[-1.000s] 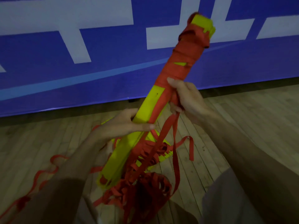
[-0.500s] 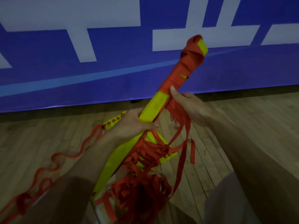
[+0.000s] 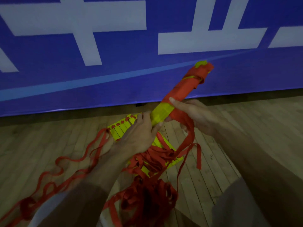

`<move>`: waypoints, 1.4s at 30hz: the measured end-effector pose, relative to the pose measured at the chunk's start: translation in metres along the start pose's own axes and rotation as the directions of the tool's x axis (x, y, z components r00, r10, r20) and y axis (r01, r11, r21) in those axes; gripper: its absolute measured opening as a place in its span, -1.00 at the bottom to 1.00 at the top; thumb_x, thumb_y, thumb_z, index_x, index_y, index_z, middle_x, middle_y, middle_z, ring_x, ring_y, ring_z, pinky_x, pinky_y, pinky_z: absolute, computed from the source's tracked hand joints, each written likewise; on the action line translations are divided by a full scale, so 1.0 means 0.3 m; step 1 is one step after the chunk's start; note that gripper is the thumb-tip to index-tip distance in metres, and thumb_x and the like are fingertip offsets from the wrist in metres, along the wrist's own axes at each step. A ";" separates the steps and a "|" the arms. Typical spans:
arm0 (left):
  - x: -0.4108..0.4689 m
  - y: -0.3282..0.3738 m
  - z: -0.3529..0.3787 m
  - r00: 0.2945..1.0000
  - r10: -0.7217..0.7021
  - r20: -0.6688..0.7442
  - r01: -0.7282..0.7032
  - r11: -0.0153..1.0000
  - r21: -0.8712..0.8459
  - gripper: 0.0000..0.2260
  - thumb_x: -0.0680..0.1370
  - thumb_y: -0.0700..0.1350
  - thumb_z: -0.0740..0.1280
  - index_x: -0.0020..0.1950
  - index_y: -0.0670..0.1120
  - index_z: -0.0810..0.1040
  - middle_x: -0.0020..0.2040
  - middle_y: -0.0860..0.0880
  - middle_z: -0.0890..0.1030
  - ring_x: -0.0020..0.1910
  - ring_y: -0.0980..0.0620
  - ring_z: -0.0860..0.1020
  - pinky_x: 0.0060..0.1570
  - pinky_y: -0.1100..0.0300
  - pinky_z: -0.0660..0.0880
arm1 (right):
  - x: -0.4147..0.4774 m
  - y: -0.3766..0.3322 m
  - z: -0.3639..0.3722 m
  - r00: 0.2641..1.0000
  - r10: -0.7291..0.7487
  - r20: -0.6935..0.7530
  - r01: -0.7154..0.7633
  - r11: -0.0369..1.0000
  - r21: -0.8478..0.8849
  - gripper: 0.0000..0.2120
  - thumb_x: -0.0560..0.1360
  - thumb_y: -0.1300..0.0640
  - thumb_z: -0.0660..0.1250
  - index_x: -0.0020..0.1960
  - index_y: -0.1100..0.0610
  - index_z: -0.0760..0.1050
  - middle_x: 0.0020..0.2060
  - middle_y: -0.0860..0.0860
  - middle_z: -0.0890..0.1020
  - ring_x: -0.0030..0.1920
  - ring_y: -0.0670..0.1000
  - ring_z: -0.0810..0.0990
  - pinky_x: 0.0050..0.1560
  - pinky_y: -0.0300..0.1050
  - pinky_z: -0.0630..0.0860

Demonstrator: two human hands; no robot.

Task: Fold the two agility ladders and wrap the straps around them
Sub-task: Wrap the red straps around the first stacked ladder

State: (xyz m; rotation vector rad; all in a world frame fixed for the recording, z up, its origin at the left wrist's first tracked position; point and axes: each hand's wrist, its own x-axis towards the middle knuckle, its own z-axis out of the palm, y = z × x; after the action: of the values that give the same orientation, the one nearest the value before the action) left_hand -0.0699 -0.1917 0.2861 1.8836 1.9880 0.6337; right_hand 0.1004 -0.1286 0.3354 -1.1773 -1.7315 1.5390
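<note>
A bundle of yellow ladder rungs points up to the right, its upper half wound in red strap. My left hand grips the bare yellow part from below. My right hand holds the red strap where it comes off the wrapped part, thumb on top of the bundle. Loose red strap hangs down in a tangle between my arms. A second ladder's yellow rungs lie flat on the floor under my hands.
A blue banner with white shapes stands along the back. The wooden floor spreads out in front. More red strap trails across the floor to the lower left.
The bundle has tilted lower and further to the right. My left hand has slid up the yellow part toward my right hand, and the strap covers more of the bundle.
</note>
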 end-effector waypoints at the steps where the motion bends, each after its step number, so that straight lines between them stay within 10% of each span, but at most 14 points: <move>1: 0.000 0.009 0.000 0.999 0.008 -0.048 -0.008 1.000 -0.010 -0.53 0.59 0.18 0.19 0.39 -0.07 0.24 0.30 -0.11 0.39 0.24 -0.12 0.47 0.05 0.08 0.40 | -0.001 0.001 0.006 0.999 0.008 -0.042 -0.008 1.000 0.013 -0.55 0.55 -0.19 0.27 -0.01 0.21 0.63 -0.15 0.17 0.72 -0.55 0.01 0.41 -0.54 -0.23 0.39; 7: -0.021 0.087 0.025 0.907 0.160 -0.390 -0.117 0.984 0.132 -0.52 0.40 0.02 0.49 0.17 -0.11 0.35 0.06 -0.11 0.53 0.00 -0.20 0.57 -0.23 -0.01 0.48 | 0.006 0.007 0.062 0.963 -0.052 -0.266 0.002 0.983 -0.184 -0.39 0.41 -0.42 0.28 -0.16 0.16 0.60 -0.32 0.11 0.70 -0.60 -0.06 0.47 -0.53 -0.22 0.38; 13: 0.008 0.075 0.018 0.754 0.535 -0.382 -0.343 0.816 0.465 -0.44 0.20 -0.05 0.63 0.06 -0.16 0.44 -0.14 -0.10 0.56 -0.22 -0.11 0.60 -0.39 0.20 0.39 | 0.000 0.000 0.029 0.956 0.011 -0.294 -0.042 0.994 -0.100 -0.54 0.46 -0.29 0.30 -0.21 0.12 0.59 -0.42 0.09 0.69 -0.61 -0.04 0.42 -0.54 -0.24 0.35; 19: 0.015 0.042 -0.053 0.993 0.122 -0.003 -0.113 0.914 -0.389 -0.38 0.33 0.03 0.58 0.28 -0.03 0.36 0.12 0.02 0.52 0.06 0.11 0.54 0.05 0.32 0.47 | 0.002 -0.015 -0.040 0.954 -0.149 -0.260 0.160 0.987 0.022 -0.64 0.55 -0.06 0.29 -0.28 0.18 0.50 -0.39 0.31 0.63 -0.63 -0.02 0.31 -0.54 -0.20 0.24; 22: -0.004 0.055 -0.111 0.900 0.110 0.421 0.173 0.797 -0.579 -0.47 0.37 0.02 0.48 0.29 -0.08 0.47 0.01 -0.11 0.68 0.01 -0.11 0.67 0.07 -0.01 0.59 | -0.011 -0.025 -0.046 0.954 -0.267 -0.139 0.285 0.951 0.125 -0.62 0.54 -0.05 0.27 -0.34 0.17 0.46 -0.29 0.59 0.44 -0.65 -0.01 0.25 -0.57 -0.22 0.22; 25: -0.022 0.084 -0.124 0.860 0.235 0.453 0.191 0.675 -0.713 -0.73 0.41 -0.18 0.41 0.08 -0.20 0.52 -0.28 -0.18 0.61 -0.34 -0.12 0.63 -0.26 0.12 0.57 | -0.020 -0.029 -0.042 0.952 -0.297 -0.069 0.305 0.936 0.179 -0.60 0.60 -0.04 0.22 -0.30 0.21 0.42 -0.32 0.57 0.41 -0.67 0.01 0.23 -0.60 -0.24 0.24; 33: 0.007 0.028 -0.058 0.987 -0.139 0.076 0.158 0.907 -0.390 -0.71 0.29 0.00 0.60 -0.11 -0.03 0.61 -0.22 -0.04 0.70 -0.31 0.07 0.63 -0.23 0.21 0.54 | -0.009 0.005 -0.070 0.999 -0.014 0.043 0.025 0.966 -0.259 -0.41 0.61 -0.23 0.08 -0.05 0.27 0.60 -0.38 0.14 0.67 -0.55 0.02 0.45 -0.50 -0.17 0.47; 42: 0.002 0.076 -0.024 0.987 -0.145 -0.071 0.134 0.980 -0.146 -0.70 0.49 0.14 0.38 0.05 -0.01 0.42 -0.14 0.06 0.55 -0.23 0.10 0.50 -0.30 0.17 0.35 | 0.017 0.007 -0.022 0.989 0.134 -0.064 -0.139 0.988 -0.073 -0.38 0.55 -0.35 0.09 -0.05 0.21 0.57 -0.38 0.09 0.56 -0.51 -0.02 0.46 -0.46 -0.17 0.47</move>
State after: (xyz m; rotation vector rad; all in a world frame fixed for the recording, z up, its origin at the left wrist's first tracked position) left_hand -0.0543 -0.1911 0.3044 1.6446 2.0455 0.7999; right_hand 0.1042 -0.1210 0.3341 -1.3918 -1.7163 1.5112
